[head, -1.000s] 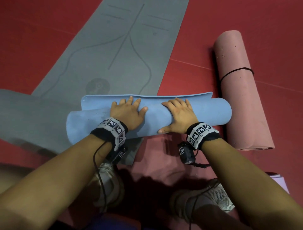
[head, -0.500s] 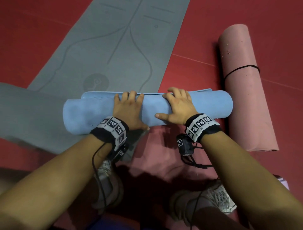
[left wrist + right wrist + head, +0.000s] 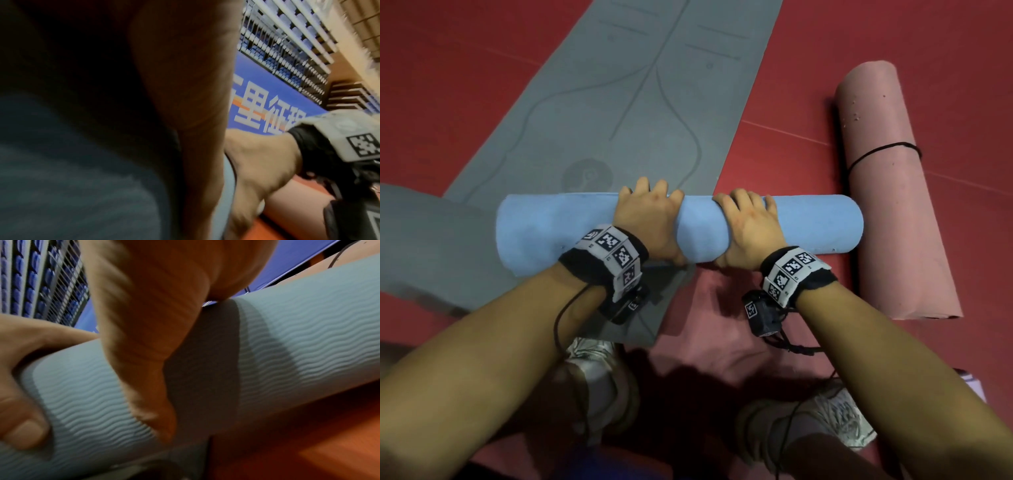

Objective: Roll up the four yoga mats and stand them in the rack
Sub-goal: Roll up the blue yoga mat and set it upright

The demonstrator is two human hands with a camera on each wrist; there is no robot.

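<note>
A light blue yoga mat [image 3: 558, 236] lies fully rolled across the red floor in front of me, partly over a flat grey mat [image 3: 619, 102]. My left hand [image 3: 650, 219] and right hand [image 3: 750, 222] grip the roll side by side at its middle, fingers curled over the far side and thumbs under the near side. The right wrist view shows the blue mat's ribbed surface [image 3: 287, 345] with my right thumb [image 3: 148, 369] pressed on it. A pink mat [image 3: 887, 205], rolled and tied with a black band, lies to the right. No rack is in view.
A second grey mat [image 3: 421, 246] lies flat at the left. My two shoes [image 3: 599, 377] [image 3: 835, 421] stand just behind the roll. A pale object [image 3: 974, 387] shows at the right edge. Bleacher seats and a blue banner [image 3: 267, 105] stand beyond.
The blue mat's loose end has been rolled in and the roll has moved away from me. Both hands went from lying flat on top to wrapping round it.
</note>
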